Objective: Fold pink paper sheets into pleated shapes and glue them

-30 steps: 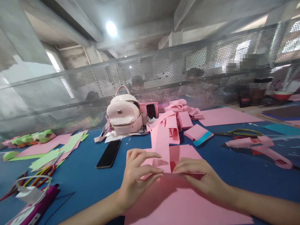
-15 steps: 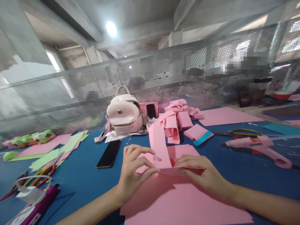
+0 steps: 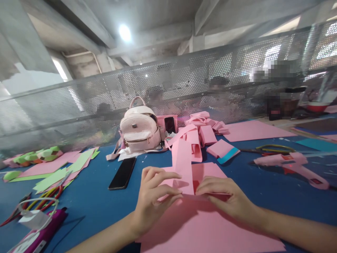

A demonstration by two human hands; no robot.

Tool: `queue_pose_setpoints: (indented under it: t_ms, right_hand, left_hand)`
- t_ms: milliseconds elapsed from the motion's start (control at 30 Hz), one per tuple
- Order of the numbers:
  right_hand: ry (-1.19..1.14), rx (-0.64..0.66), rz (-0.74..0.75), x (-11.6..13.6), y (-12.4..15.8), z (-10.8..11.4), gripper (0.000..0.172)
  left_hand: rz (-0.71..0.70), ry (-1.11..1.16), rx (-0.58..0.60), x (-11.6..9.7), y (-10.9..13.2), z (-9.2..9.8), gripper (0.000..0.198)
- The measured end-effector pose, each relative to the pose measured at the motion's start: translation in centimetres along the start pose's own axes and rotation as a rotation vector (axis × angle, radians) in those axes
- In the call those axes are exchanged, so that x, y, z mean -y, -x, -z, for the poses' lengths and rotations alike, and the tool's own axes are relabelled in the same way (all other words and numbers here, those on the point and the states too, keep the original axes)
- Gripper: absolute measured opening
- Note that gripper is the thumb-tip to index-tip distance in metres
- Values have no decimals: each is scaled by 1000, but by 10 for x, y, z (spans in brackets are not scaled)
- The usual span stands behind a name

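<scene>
A long pink paper strip (image 3: pixel 182 158) stands up in front of me, and its near end is folded across between my hands. My left hand (image 3: pixel 155 200) pinches the left side of that fold, thumb below and fingers above. On the right side my right hand (image 3: pixel 230 200) is closed on the folded part, its fingers curled over the top edge. Beneath both hands lie pink paper sheets (image 3: pixel 210 228), with a shadow across them. A small red patch shows beside the strip near my right fingertips; I cannot make out what it is.
Beyond the strip are a pile of folded pink strips (image 3: pixel 197 121) and a pale backpack (image 3: pixel 142 128). A black phone (image 3: pixel 122 174) lies left. To the right are a pink glue gun (image 3: pixel 292 163) and scissors (image 3: pixel 273 149). Pliers (image 3: pixel 44 196) and a purple power strip (image 3: pixel 50 225) sit far left.
The upright strip has shifted slightly right and straightened, and its near fold has dropped a little. My left hand has moved slightly right with it. My right hand has hardly moved.
</scene>
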State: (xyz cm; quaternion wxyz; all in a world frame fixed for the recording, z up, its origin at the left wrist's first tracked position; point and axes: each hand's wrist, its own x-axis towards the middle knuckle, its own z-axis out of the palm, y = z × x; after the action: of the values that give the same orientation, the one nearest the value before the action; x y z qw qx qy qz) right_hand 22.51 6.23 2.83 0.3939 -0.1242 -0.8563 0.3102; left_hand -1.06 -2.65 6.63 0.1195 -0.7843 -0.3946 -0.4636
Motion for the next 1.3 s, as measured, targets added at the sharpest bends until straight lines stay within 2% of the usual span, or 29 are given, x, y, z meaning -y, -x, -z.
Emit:
queue_pose_setpoints:
  t_ms: [133,300,467,700,967,1133,1300]
  right_hand:
    - [2,13,28,4,0,0,18]
    - [-3,63,146,6,1,-1,22]
    - [-35,119,190,11,-2,-1,22]
    - [-47,109,213,10,0,-3,25]
    - [-69,85,218,8,-2,-3,31]
    - [-62,78,168,6,1,-1,28]
    - [19,-10,33,3,2,0,19]
  left_hand:
    - [-60,-11,38,-6,2,-2,12]
    - [-199,-57,67,-14,3,-2,13]
    - [-234,-62,96,-19,6,-2,13]
    - [-189,-26,49,-21,3,-5,15]
    - [9,62,75,-15,1,-2,21]
    - [-1,40,48,-10,3,-5,21]
    - [2,29,23,-6,5,-7,11]
